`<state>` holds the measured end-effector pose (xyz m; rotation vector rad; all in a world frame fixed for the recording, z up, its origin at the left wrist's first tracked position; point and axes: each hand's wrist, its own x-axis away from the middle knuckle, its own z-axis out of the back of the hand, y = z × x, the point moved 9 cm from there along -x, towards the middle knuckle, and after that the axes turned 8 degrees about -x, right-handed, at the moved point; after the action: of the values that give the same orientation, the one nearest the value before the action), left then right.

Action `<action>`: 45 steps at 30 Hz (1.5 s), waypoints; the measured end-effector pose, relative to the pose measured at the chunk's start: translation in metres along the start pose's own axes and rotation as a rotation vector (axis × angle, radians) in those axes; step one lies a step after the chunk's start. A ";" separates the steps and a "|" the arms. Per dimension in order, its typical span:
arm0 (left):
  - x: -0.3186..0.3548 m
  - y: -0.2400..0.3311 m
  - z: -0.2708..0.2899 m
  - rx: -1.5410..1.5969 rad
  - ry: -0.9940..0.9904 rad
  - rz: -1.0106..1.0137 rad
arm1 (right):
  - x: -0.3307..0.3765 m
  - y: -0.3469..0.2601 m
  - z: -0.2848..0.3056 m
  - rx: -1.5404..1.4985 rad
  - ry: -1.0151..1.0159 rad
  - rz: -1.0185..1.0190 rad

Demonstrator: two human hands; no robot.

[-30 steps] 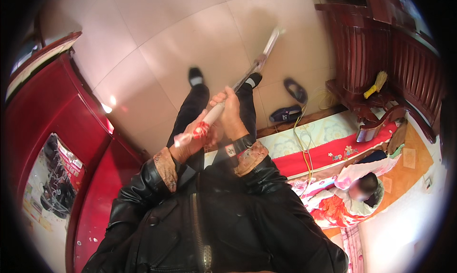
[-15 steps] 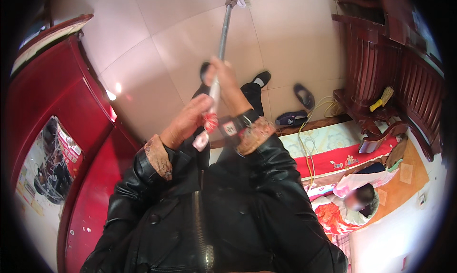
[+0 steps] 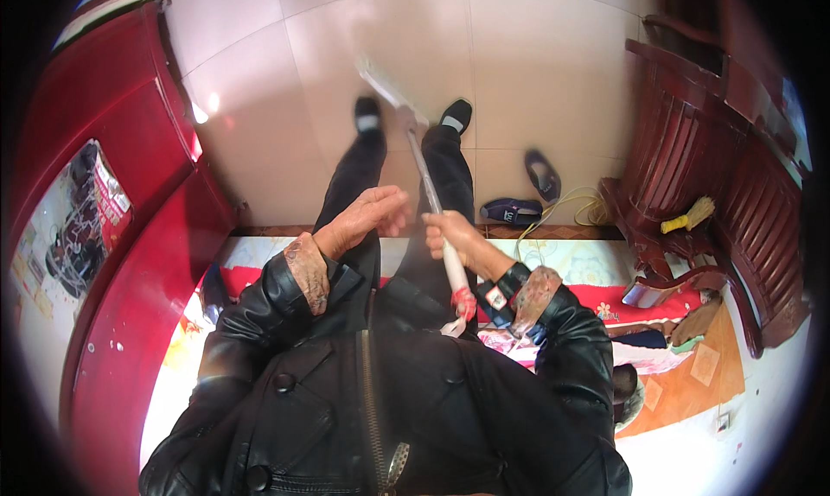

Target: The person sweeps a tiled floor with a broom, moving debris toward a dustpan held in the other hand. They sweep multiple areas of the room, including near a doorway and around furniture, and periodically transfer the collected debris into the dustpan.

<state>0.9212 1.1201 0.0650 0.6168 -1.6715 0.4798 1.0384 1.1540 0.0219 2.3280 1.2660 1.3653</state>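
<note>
My right hand (image 3: 456, 237) is wrapped around the pale grip of a long-handled floor tool (image 3: 430, 172). Its grey pole slants up and away to a wide white head, smeared by motion, so I cannot tell whether it is a broom or a mop. Red wrapping and a pale tip mark the pole's near end, close to my jacket. My left hand (image 3: 367, 215) is off the pole, just left of it, with fingers stretched out and nothing in them. The white head is at the floor by my dark shoes.
A pair of dark shoes (image 3: 514, 211) and a yellow cord (image 3: 592, 209) lie to the right on the tiled floor (image 3: 553, 73). Beside them stands dark slatted wooden furniture (image 3: 670, 124) with a small yellow-handled brush (image 3: 689, 215). Red furniture (image 3: 121, 168) lines the left side. A person's head (image 3: 624, 382) shows partly behind my right arm.
My left hand has let go of the pole. My right hand has drawn the tool back toward my body, bringing its white head near my feet. The view has shifted, leaving the other person mostly hidden.
</note>
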 end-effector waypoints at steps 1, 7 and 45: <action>0.001 -0.002 -0.001 0.027 0.020 -0.015 | -0.005 -0.007 0.007 0.027 0.038 -0.003; 0.001 -0.015 0.004 0.147 0.110 -0.044 | -0.003 -0.112 -0.010 0.034 0.048 0.152; 0.025 0.002 0.076 0.097 -0.149 -0.063 | -0.077 -0.109 -0.088 0.321 0.205 0.458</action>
<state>0.8589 1.0708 0.0755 0.7908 -1.7714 0.4807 0.8889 1.1436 -0.0334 2.8990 1.1121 1.6764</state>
